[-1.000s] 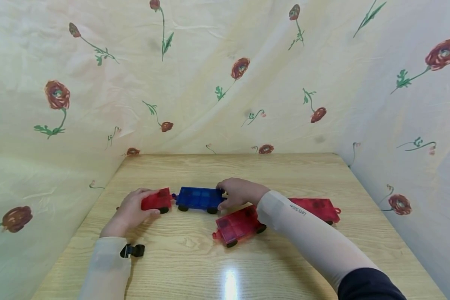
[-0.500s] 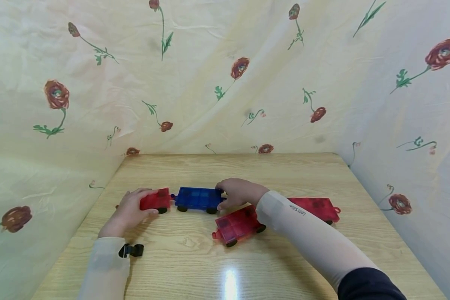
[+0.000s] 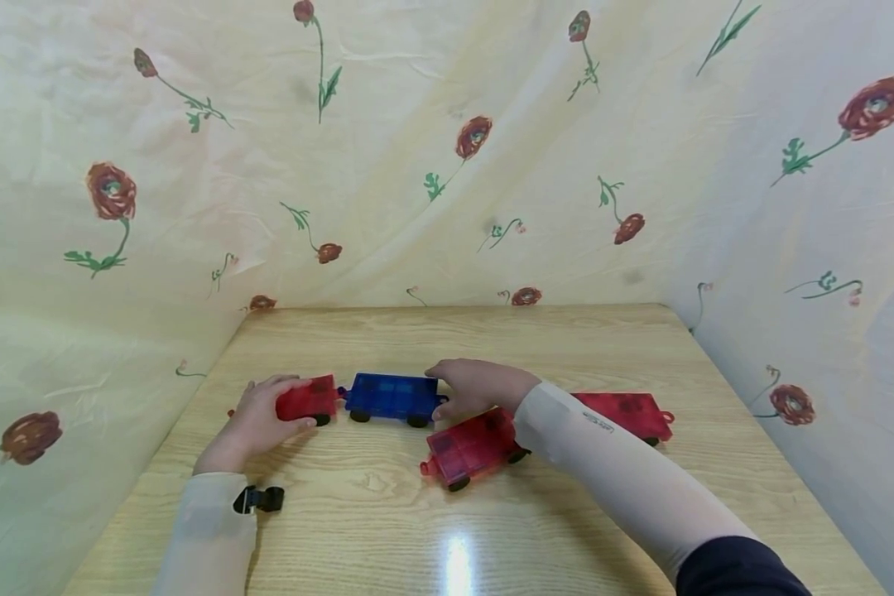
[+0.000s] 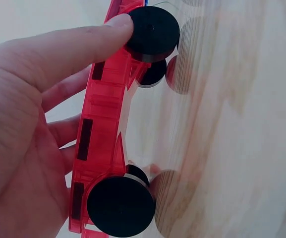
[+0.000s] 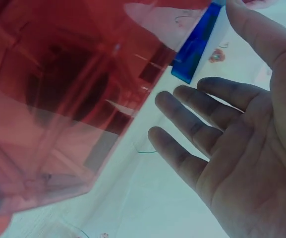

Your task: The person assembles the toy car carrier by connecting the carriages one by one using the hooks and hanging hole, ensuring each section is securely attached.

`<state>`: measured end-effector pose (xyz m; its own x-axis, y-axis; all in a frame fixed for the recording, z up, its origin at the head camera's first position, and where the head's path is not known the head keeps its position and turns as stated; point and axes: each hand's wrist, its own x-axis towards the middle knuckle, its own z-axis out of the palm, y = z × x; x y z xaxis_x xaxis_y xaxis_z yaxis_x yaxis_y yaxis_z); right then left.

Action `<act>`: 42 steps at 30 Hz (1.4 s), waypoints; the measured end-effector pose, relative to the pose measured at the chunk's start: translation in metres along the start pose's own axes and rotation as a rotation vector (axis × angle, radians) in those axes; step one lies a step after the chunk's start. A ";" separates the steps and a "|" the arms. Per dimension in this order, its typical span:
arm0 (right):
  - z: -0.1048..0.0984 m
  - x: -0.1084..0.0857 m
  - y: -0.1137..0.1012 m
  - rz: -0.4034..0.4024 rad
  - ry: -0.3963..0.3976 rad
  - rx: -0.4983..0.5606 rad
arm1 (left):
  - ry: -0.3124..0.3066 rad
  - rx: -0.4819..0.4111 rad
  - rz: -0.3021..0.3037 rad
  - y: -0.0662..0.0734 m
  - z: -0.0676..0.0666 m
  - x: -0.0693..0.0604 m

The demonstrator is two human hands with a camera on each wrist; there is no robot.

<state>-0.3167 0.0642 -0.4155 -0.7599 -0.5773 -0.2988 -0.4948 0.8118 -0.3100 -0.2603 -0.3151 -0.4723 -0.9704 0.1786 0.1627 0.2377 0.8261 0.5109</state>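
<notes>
My left hand (image 3: 262,420) holds a red translucent toy train car (image 3: 307,400) at the table's left. In the left wrist view, the thumb (image 4: 108,34) lies against a black wheel (image 4: 153,30) and the other fingers are behind the car body. Just right of it stands a blue toy train car (image 3: 392,396), its left coupler meeting the red car's right end. Around the blue car's right end, my right hand (image 3: 486,386) hovers with fingers spread; the right wrist view shows these fingers (image 5: 182,116) apart from the blue car (image 5: 195,49).
Another red car (image 3: 471,449) stands angled below my right hand, its hook pointing left. A further red car (image 3: 626,414) is partly hidden behind my right forearm. The wooden table (image 3: 358,538) is bounded by flowered cloth (image 3: 387,149) at the back and sides.
My right hand's fingers have loosened from the blue car's right end, and its right coupler now shows. The left hand keeps its hold on the red car. The cars barely shift.
</notes>
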 end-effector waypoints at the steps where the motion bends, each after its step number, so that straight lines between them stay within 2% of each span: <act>1: 0.000 -0.001 0.001 -0.005 0.002 0.003 | 0.001 -0.010 -0.003 0.000 0.000 0.000; 9: -0.002 -0.014 0.009 -0.097 0.050 0.014 | 0.026 -0.074 -0.001 0.001 -0.001 0.002; 19: 0.000 -0.043 0.024 -0.109 0.140 0.014 | 0.081 -0.086 0.008 0.014 0.002 0.005; 23: 0.003 -0.055 0.029 -0.109 0.160 0.047 | 0.073 -0.109 0.028 0.023 0.004 0.008; 29: 0.008 -0.070 0.035 -0.138 0.197 0.091 | 0.047 -0.094 0.064 0.037 0.008 0.012; 37: 0.017 -0.082 0.038 -0.148 0.221 0.147 | 0.002 -0.082 0.110 0.049 0.014 0.015; 42: 0.021 -0.087 0.040 -0.147 0.235 0.144 | -0.017 -0.050 0.135 0.056 0.018 0.018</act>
<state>-0.2612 0.1450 -0.4208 -0.7696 -0.6379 -0.0294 -0.5547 0.6906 -0.4642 -0.2651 -0.2556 -0.4561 -0.9300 0.2954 0.2188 0.3674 0.7664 0.5270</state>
